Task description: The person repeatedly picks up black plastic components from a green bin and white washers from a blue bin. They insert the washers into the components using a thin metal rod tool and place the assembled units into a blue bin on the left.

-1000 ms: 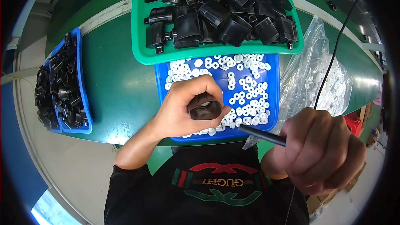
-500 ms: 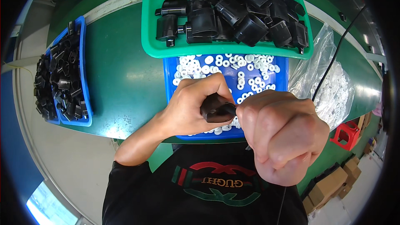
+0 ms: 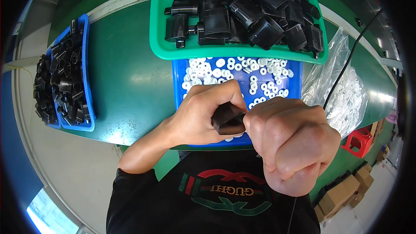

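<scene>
on green tabletop (image 3: 125, 82), hands (image 3: 292, 143) and green tray (image 3: 242, 54) partly hide a blue tray (image 3: 297, 76)

Your left hand (image 3: 197, 115) hides most of the black part (image 3: 229, 123); can't see inside your right hand (image 3: 294, 143) (green tray (image 3: 195, 53) cropped up top).
</scene>
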Available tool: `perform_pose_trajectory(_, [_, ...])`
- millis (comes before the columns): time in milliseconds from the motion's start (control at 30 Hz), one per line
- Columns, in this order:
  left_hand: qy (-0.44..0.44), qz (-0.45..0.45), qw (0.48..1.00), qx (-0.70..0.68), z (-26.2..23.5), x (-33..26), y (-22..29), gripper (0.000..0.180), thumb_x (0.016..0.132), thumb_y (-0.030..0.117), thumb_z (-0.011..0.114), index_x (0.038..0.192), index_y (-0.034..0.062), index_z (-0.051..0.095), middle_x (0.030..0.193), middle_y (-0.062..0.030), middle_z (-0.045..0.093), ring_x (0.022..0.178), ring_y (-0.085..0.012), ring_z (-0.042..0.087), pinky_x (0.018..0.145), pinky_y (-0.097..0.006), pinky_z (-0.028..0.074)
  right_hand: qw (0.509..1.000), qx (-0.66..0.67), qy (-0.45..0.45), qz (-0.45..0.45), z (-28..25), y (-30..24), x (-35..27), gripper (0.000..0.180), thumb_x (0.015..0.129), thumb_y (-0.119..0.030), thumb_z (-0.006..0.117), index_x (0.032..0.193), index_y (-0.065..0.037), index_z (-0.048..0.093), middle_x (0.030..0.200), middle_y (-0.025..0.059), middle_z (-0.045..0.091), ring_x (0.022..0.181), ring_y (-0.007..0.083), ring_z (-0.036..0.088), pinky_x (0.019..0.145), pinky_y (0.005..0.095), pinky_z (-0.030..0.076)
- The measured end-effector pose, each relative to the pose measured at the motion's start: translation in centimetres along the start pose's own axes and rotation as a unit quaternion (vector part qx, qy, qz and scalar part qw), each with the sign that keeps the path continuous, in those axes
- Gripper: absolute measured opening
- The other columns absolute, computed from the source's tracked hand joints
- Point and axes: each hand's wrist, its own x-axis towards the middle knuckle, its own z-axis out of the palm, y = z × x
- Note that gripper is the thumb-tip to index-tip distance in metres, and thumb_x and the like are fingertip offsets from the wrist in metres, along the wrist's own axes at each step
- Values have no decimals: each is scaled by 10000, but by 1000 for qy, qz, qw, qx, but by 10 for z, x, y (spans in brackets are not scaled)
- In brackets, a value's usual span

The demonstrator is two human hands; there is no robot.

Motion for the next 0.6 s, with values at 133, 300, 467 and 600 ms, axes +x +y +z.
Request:
perform_pose_trajectory(133, [10, 0, 1000, -10, 2, -2, -2, 330, 658, 79, 844, 823, 54, 560, 726, -52, 612, 616, -250, 629, 550, -330, 478, 1000, 7, -16, -7, -2, 6, -1, 271, 874, 47, 533, 639, -66, 456, 526, 4, 444, 396, 98, 361, 371, 254, 235])
perform_pose_trajectory(300, [29, 8, 997, 73, 2, -3, -3, 294, 698, 100, 821, 819, 50, 557, 696, -69, 586, 585, -254, 604, 529, -333, 462, 1000, 2, -1, 5, 0, 20, -13, 195, 743, 90, 533, 616, -38, 458, 536, 25, 375, 414, 144, 334, 389, 293, 245])
perform_pose_trajectory(467, [42, -1, 996, 74, 7, -1, -4, 236, 717, 78, 781, 818, 54, 569, 687, -76, 588, 598, -259, 615, 534, -338, 466, 989, -78, -71, -101, 7, 26, -14, 112, 704, 86, 523, 655, -14, 503, 563, 43, 355, 437, 180, 327, 410, 318, 259])
perform_pose_trajectory(600, [34, 39, 997, 59, 0, 3, -2, 274, 658, 65, 819, 802, 58, 586, 684, -56, 593, 596, -223, 618, 532, -315, 460, 993, -93, -29, -65, 0, 11, -10, 145, 710, 104, 523, 650, -26, 499, 566, 43, 395, 435, 164, 348, 405, 302, 264])
